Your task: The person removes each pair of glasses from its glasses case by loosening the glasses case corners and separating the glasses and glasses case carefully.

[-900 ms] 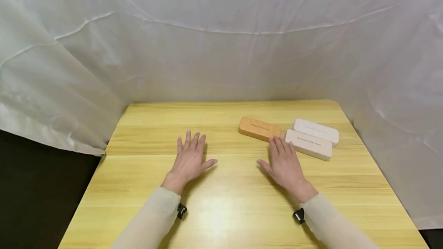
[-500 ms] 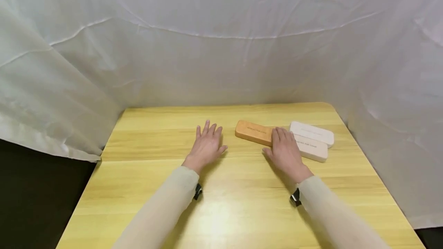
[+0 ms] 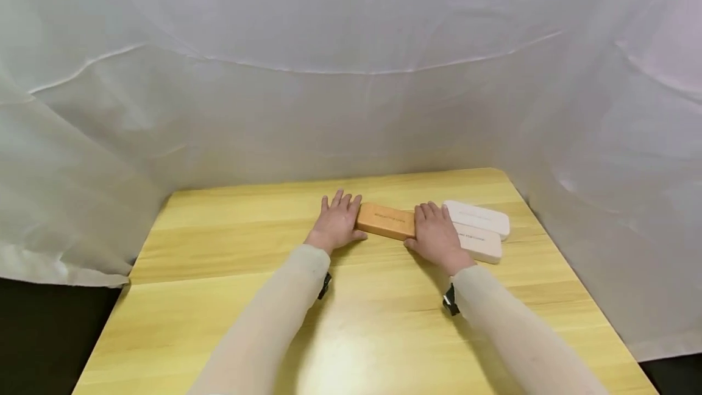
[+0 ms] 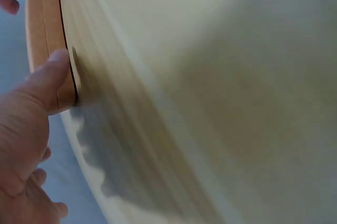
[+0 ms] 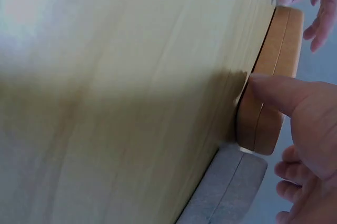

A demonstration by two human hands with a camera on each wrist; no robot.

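Orange case: the orange case lies flat on the far half of the wooden table, between the two hands, printed side up; the lettering is too small to read.
Long axis: it runs mostly left to right on a slant, the left end farther and the right end nearer.
Left hand: the left hand is at the case's left end, so the case lies directly to its right; the fingers look extended and slightly apart, and the left thumb touches the near side wall close to that end.
Right hand: the right hand covers the right end, so the case reaches away to its left; the right thumb rests on the near side wall, a little in from the end. The other fingers bend slightly, but whether they pinch the case I cannot tell, as their contact is hidden.
Nearer hand: neither; both touch the case, one at each end.
White cases: the near white case and the far white case lie side by side to the right, on a similar slant. The near one sits just beside the orange right end, its left part hidden behind the right hand.
Backdrop: a pale curtain hangs beyond the far table edge.
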